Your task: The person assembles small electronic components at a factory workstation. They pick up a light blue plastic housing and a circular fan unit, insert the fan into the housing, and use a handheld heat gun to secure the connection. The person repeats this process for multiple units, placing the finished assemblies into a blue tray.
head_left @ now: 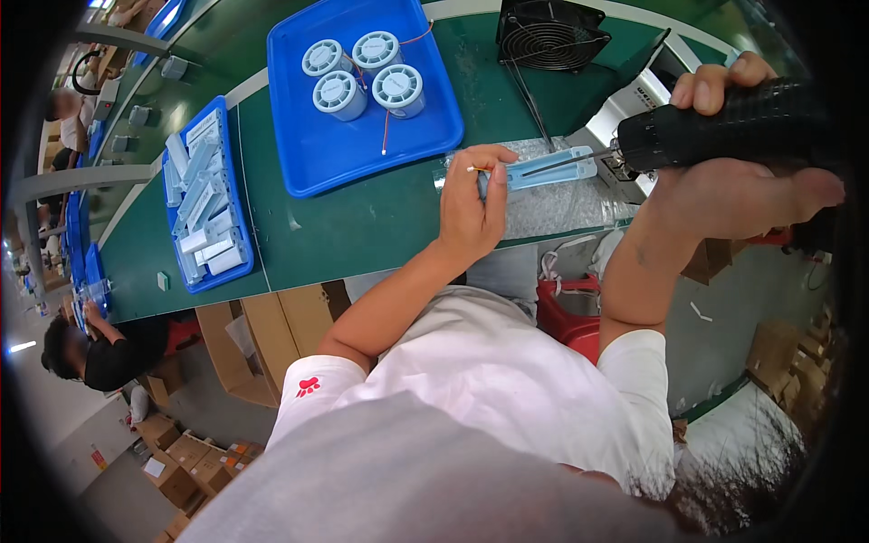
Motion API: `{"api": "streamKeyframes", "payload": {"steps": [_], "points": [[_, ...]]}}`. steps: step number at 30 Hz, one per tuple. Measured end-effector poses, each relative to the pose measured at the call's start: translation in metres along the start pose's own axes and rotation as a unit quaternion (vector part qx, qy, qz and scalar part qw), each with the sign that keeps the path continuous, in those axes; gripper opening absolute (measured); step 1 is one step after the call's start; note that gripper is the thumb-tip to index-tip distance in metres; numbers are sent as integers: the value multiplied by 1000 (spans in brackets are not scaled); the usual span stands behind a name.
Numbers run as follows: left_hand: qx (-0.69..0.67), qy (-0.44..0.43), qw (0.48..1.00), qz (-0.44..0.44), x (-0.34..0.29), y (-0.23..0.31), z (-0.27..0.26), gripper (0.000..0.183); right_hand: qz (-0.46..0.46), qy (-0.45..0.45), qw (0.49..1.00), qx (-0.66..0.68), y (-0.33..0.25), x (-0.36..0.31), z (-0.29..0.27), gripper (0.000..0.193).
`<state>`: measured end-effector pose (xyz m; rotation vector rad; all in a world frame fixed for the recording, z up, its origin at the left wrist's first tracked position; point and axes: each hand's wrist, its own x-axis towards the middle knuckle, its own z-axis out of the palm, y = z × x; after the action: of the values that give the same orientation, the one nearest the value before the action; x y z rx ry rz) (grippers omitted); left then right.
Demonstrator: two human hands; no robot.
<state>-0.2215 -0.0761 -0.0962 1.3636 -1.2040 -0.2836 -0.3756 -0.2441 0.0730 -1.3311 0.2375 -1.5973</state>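
Note:
My right hand [720, 195] grips a black electric screwdriver [665, 140], its fingers wrapped over the top and its palm below. The long thin bit points left and lies over a light blue plastic housing [568, 168], its tip near a recess. Whether it meets a screw is too small to tell. My left hand [469, 213] is closed round the left end of that long, narrow housing and holds it on a clear bubble-wrap sheet [552, 210]. A short wire end with a small white connector [474, 169] shows by the left fingers.
A blue tray [303, 167] holds several round light blue fan-like units [338, 94] with thin wires. Left of it, a smaller blue tray [249, 262] is heaped with light blue housings [201, 195]. A black fan [548, 41] and a white machine [625, 113] stand behind the screwdriver.

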Motion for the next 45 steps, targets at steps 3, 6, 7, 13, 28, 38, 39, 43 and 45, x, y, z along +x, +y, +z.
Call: {"api": "streamKeyframes", "payload": {"steps": [3, 6, 7, 13, 28, 38, 39, 43, 45], "points": [[5, -3, 1000, 2, 0, -2, -1, 7, -5, 3, 999, -33, 6, -3, 0, 104], [10, -6, 1000, -2, 0, -2, -2, 7, -8, 9, 997, -74, 9, -7, 5, 107], [11, -6, 1000, -4, 0, -1, -2, 7, -7, 13, 997, -79, 9, -8, 7, 107], [-36, 3, 999, -37, 1, 6, 0, 4, 2, 57, 993, -104, 7, -15, 19, 107], [6, 7, 1000, 15, 0, 5, -4, 3, 66, 126, 989, -45, 2, -42, 43, 104], [15, 11, 1000, 14, -1, 6, -1, 5, 1, 118, 993, -29, 2, -39, 51, 83], [17, 13, 1000, 14, -1, 6, -2, 5, -3, 111, 994, -16, -4, -35, 54, 81], [-2, 24, 1000, 6, 1, 11, -2, 4, -13, -63, 954, 291, -55, -11, 11, 77], [-18, 37, 999, -18, -5, 7, -4, 4, 23, -81, 942, 325, -69, -1, -8, 74]]}}
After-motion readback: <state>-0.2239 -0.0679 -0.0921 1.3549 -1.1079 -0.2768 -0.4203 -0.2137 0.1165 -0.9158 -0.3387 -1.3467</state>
